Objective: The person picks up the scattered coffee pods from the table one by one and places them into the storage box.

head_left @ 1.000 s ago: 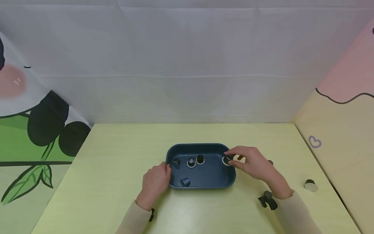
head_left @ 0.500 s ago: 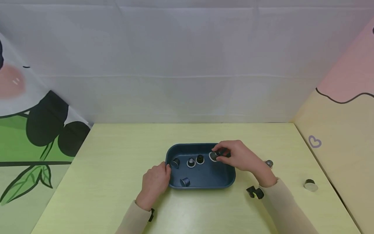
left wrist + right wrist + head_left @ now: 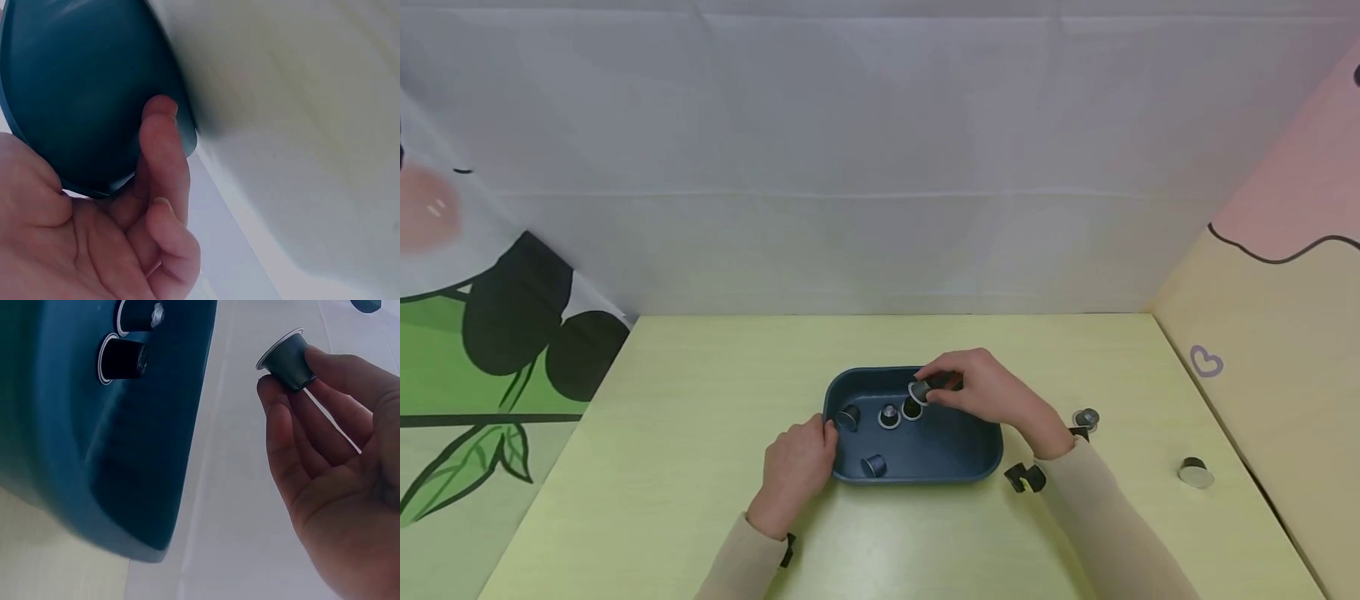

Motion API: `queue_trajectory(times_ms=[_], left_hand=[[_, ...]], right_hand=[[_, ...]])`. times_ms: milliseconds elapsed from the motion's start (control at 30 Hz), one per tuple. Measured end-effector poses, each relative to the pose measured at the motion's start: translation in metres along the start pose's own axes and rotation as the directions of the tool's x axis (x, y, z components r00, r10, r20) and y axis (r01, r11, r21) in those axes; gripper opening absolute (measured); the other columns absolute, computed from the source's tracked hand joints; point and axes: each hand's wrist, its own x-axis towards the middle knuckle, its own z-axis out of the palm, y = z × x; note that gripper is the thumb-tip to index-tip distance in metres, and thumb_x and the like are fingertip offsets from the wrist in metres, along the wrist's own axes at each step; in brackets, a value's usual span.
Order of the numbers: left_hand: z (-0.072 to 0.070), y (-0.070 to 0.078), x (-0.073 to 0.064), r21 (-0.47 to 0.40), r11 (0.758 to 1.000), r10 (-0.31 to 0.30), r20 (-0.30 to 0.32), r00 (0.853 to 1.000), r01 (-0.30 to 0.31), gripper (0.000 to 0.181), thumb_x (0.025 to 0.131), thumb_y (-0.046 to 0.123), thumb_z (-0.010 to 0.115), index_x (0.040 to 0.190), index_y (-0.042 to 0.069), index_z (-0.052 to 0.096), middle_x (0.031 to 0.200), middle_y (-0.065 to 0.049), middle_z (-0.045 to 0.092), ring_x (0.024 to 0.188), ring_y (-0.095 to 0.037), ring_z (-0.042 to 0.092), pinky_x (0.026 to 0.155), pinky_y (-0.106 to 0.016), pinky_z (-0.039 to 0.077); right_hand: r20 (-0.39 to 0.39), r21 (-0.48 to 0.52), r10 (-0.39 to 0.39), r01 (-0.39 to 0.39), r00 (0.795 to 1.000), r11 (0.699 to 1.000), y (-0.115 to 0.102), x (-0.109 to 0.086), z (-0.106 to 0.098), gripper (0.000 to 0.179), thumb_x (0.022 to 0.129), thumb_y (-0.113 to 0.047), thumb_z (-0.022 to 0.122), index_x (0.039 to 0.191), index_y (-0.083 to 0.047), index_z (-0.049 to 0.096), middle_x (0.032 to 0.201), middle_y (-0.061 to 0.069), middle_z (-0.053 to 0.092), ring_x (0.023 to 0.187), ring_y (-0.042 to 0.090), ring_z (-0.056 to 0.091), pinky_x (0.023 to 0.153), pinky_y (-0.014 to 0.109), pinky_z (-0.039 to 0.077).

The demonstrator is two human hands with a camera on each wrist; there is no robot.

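Observation:
My right hand (image 3: 981, 387) pinches a dark coffee capsule (image 3: 919, 392) between thumb and fingers, above the blue tray (image 3: 951, 454). In the right wrist view the held capsule (image 3: 287, 359) is dark green with a silver rim, tilted and clear of the tray wall. My left hand (image 3: 797, 460) grips the tray's left end, its thumb over the rim and its fingers against the outside wall (image 3: 75, 81). Several capsules are in the tray: a black one (image 3: 912, 408) and a silver-topped one (image 3: 889, 417) upright, a dark one (image 3: 848, 417) and a blue one (image 3: 874, 466) tipped over.
On the pale table (image 3: 662, 450), right of the tray, a silver-grey capsule (image 3: 1086, 418) lies near my right wrist. Farther right stands a dark capsule (image 3: 1195, 472) with a pale rim. A white cloth wall (image 3: 887, 250) rises behind the table.
My right hand has moved left across the tray with the capsule, from the right rim to above the black capsule. The left hand stays at the tray's left end.

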Motion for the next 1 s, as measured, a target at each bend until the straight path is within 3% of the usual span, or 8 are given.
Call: queue_trajectory(times_ms=[567,1000], left_hand=[[0.002,-0.001,0.001,0.004,1.0,0.014,-0.022,1.0,-0.014,0.034,0.101,0.023,0.046,0.069,0.01,0.049,0.057,-0.007,0.045,0.047,-0.025,0.049,0.043,-0.039,0.038],[0.002,-0.001,0.0,0.003,1.0,0.017,-0.022,1.0,-0.017,0.034,0.101,0.023,0.047,0.07,0.009,0.049,0.057,-0.008,0.045,0.047,-0.025,0.049,0.042,-0.039,0.038]], right_hand=[[0.007,0.104,0.028,-0.028,1.0,0.994,-0.001,0.035,0.008,0.028,0.089,-0.015,0.075,0.117,-0.011,0.072,0.107,-0.001,0.071,0.097,0.011,0.067,0.079,0.029,0.053],[-0.008,0.166,0.053,-0.051,0.999,0.985,0.01,0.048,0.021,0.027,0.09,-0.014,0.075,0.116,-0.007,0.072,0.105,0.0,0.071,0.096,0.012,0.067,0.083,0.034,0.054]])
